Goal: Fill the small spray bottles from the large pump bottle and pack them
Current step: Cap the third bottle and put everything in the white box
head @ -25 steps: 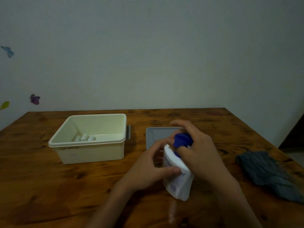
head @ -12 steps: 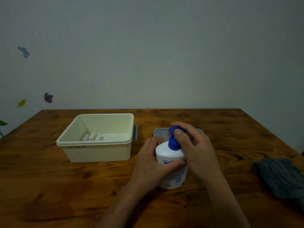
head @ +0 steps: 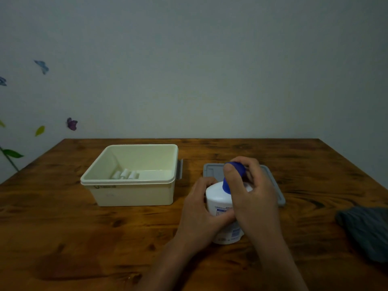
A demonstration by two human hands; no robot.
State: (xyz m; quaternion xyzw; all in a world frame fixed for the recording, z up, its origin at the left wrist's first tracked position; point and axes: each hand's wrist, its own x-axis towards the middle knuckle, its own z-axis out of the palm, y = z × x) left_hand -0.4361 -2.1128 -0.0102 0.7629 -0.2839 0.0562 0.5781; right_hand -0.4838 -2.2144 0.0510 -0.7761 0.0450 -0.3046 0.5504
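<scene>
The large white pump bottle [head: 218,201] stands upright on the wooden table [head: 84,238] in front of me. My left hand [head: 199,213] grips its body from the left. My right hand [head: 252,196] holds the blue pump head [head: 236,168], thumb on its near side and fingers curled over the top. Three small white spray bottles [head: 126,174] lie side by side on the floor of the cream plastic box [head: 130,192] to the left.
The grey box lid [head: 273,185] lies flat behind the pump bottle. A dark grey cloth [head: 365,229] sits at the right table edge. A plain wall stands behind the table, with butterfly stickers at the left.
The pump bottle went from tilted toward me to standing upright on the table. Both hands kept hold of it, the right one staying on the blue pump head.
</scene>
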